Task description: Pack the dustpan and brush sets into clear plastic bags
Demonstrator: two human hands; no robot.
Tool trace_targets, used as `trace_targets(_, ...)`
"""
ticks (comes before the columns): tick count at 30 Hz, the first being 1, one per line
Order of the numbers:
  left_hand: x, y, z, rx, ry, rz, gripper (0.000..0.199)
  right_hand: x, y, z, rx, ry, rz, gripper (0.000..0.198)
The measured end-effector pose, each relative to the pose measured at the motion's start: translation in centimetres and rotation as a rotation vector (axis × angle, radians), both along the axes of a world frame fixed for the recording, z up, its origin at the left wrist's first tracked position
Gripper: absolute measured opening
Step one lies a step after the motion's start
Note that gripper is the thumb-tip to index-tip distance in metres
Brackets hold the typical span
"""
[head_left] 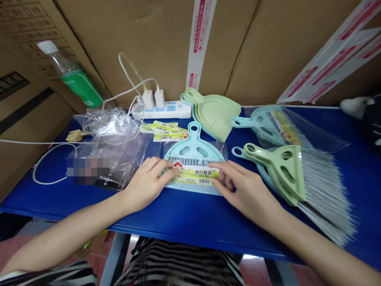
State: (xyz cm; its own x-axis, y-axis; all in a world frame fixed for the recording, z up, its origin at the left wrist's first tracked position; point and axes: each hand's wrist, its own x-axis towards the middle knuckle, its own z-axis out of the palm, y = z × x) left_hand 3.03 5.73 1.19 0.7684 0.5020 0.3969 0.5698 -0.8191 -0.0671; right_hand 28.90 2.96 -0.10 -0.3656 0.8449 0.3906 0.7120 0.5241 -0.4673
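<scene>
A light blue dustpan and brush set (194,139) lies in front of me in a clear plastic bag, its ringed handle pointing away from me. A yellow-green label card (195,174) with a mushroom picture lies across the grey bristles. My left hand (151,176) has its thumb and fingers closed at the card's left end. At the right end, my right hand (242,186) has its index finger on the upper edge and its thumb near the lower edge, other fingers curled. Whether the card is inside the bag I cannot tell.
Stacked dustpans (218,113) lie behind; loose brushes (275,171) and a bagged blue set (268,125) are to the right. More label cards (166,131), a power strip (181,110), plastic bags (119,139), cables and a bottle (80,85) occupy the left and back.
</scene>
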Motion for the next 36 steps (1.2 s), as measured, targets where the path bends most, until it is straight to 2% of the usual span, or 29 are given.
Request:
trace_targets(4, 0.2, 0.1, 0.2, 0.029, 0.127, -0.112, 0.028, 0.0, 0.1, 0.0, 0.013, -0.004, -0.003, 0.028)
trace_targets(9, 0.3, 0.3, 0.2, 0.024, 0.202, -0.095, 0.031, 0.2, -0.1, 0.0, 0.055, -0.075, -0.035, 0.031)
trace_targets(13, 0.3, 0.3, 0.1, 0.016, 0.258, -0.075, 0.037, 0.3, -0.1, 0.3, 0.226, -0.209, -0.026, 0.034)
trace_targets(15, 0.4, 0.3, 0.1, 0.007, 0.289, -0.07, 0.038, 0.0, -0.1, 0.6, 0.33, -0.291, 0.049, 0.032)
trace_targets(17, 0.4, 0.3, 0.1, -0.002, 0.308, -0.069, 0.039, -0.5, -0.1, 0.8, 0.372, -0.356, 0.14, 0.029)
trace_targets(20, 0.5, 0.3, 0.2, 0.004, 0.314, -0.073, 0.038, -0.9, -0.1, 0.9, 0.336, -0.41, 0.18, 0.025)
trace_targets(26, 0.1, 0.4, 0.5, 0.047, 0.314, -0.058, 0.038, 0.0, 0.0, 1.2, 0.294, -0.385, 0.14, 0.019)
trace_targets(36, -1.2, 0.7, 2.2, 0.124, 0.275, 0.01, 0.036, 3.1, 0.6, 2.5, 0.21, -0.444, 0.149, 0.035)
